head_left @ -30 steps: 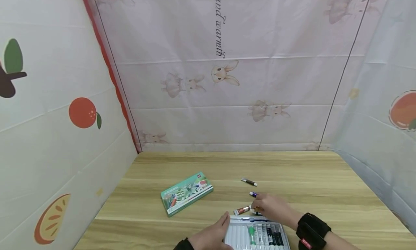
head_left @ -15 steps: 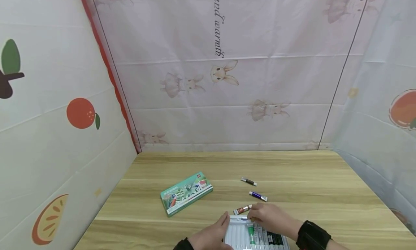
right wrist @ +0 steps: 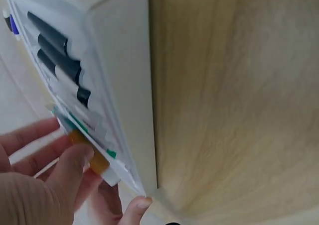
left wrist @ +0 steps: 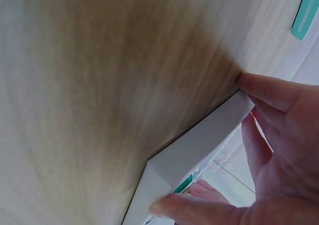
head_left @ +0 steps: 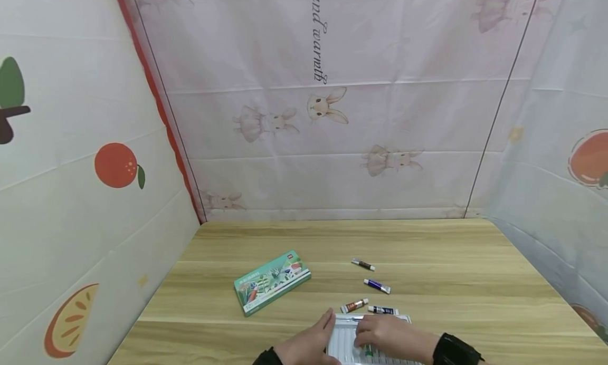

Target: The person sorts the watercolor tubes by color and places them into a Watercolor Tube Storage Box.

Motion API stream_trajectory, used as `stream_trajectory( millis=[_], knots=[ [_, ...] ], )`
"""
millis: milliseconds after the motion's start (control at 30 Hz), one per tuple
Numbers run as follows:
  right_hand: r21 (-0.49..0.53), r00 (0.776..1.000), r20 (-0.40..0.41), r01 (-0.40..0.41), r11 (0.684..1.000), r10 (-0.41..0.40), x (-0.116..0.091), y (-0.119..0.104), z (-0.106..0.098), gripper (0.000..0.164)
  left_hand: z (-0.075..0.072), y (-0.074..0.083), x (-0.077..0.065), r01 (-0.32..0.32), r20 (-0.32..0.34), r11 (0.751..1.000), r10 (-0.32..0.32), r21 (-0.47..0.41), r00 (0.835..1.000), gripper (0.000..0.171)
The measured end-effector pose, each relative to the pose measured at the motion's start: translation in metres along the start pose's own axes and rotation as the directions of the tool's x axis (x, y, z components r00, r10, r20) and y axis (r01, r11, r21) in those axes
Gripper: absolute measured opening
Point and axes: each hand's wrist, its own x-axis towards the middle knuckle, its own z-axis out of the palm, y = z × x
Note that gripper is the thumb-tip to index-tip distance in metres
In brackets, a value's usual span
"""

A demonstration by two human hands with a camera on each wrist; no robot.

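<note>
My right hand (head_left: 394, 337) pinches an ochre paint tube (right wrist: 94, 153) with a white cap, thumb against fingers, over the white paint tray (head_left: 338, 345). In the right wrist view the tube lies close above the tray's slots. The tray holds a green tube (head_left: 368, 350) and several black-ended tubes (right wrist: 59, 56). My left hand (head_left: 309, 341) grips the tray's left end; in the left wrist view its thumb and fingers span the white tray wall (left wrist: 199, 135). Beyond the tray lie a brown tube (head_left: 354, 306) and a dark tube with a white cap (head_left: 382, 310).
A blue-purple tube (head_left: 377, 286) and a small black tube (head_left: 363, 265) lie farther back on the wooden table (head_left: 451, 270). To the left sits a flat green printed box (head_left: 272, 283). Printed cloth walls (head_left: 285, 185) enclose the back and sides.
My right hand has moved from among the loose tubes beyond the tray, left and toward me, over the tray with the ochre tube. The left hand stays at the tray's end.
</note>
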Motion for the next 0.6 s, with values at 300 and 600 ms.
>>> stream_trajectory(
  millis=[300, 600],
  knots=[
    [0.080, 1.000, 0.012, 0.027, 0.996, -0.028, -0.0019, 0.0018, 0.0027, 0.022, 0.0016, -0.0031, 0.0031, -0.005, -0.006, 1.000, 0.005, -0.012, 1.000, 0.087],
    [0.260, 0.997, 0.080, -0.018, 0.965, -0.002, 0.0002, 0.0054, -0.0006, 0.015, 0.0014, -0.0014, 0.0026, -0.014, -0.014, 1.000, 0.014, 0.018, 1.000, 0.085]
  ],
)
